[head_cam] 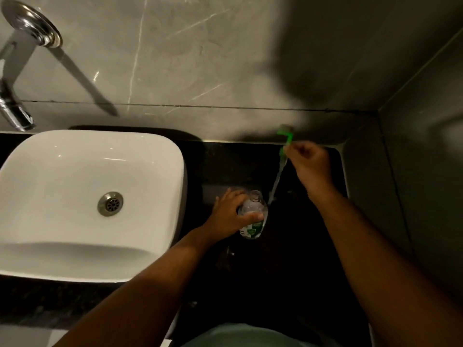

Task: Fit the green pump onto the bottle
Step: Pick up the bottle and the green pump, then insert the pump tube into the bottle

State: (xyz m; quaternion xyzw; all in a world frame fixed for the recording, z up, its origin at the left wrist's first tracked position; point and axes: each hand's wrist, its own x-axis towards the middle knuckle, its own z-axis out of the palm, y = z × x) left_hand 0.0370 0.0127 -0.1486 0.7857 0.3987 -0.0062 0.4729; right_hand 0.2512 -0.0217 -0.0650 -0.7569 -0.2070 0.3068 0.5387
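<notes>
Item: clear bottle (252, 216), standing upright on the dark countertop (288, 259) just right of the white basin (87, 196). Your left hand (231, 216) is wrapped around its body from the basin side, thumb across the front and fingers behind, closed on it; judged purpose, to keep the bottle from tipping or turning while the pump goes in. The neck is open and uncovered, facing up. The body is transparent and looks nearly empty, with a small green-and-white label low on the front; its print is too small to read. Item: green pump (284, 139), held aloft beyond and to the right of the bottle, near the back wall. Your right hand (307, 164) pinches it just below the green head with fingertips closed, the remaining fingers curled; judged purpose, a high grip that leaves the dip tube (276, 179) hanging free for aiming. The tube is pale, translucent and motion-blurred, slanting down and left, its lower end beside the bottle's shoulder, outside the neck and not yet inserted. Step in hand, as judged: bringing the tube tip over the opening. Also present: chrome tap (17, 71) above the basin, at upper left.
</notes>
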